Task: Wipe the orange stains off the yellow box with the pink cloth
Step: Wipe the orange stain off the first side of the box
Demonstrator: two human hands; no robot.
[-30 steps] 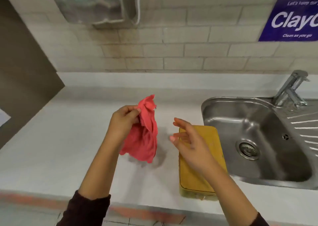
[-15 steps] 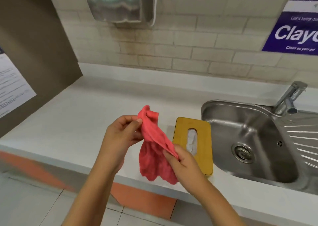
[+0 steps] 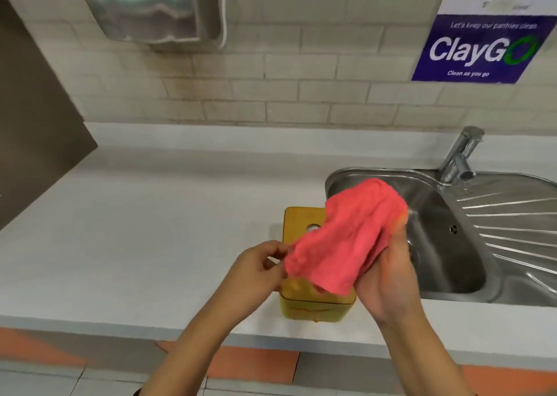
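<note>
The pink cloth (image 3: pixel 343 238) is stretched between both hands, held in the air above the yellow box (image 3: pixel 304 220). My left hand (image 3: pixel 256 270) pinches its left edge. My right hand (image 3: pixel 388 278) is under the cloth's right side, with the cloth draped over its fingers. The yellow box stands on the white counter just left of the sink; an oval opening shows in its lid, and an orange streak (image 3: pixel 307 308) runs along its near front face. Most of the lid is hidden behind the cloth.
A steel sink (image 3: pixel 446 263) with a drainboard and a tap (image 3: pixel 459 157) lies to the right of the box. The white counter (image 3: pixel 135 229) stretches left to a brown panel (image 3: pixel 36 109). A metal dispenser (image 3: pixel 150 6) hangs on the tiled wall.
The cloth has been spread out and carried rightward over the box. My right hand moved from gripping the lower edge to lying under the cloth. The camera has shifted, so the box sits closer to centre.
</note>
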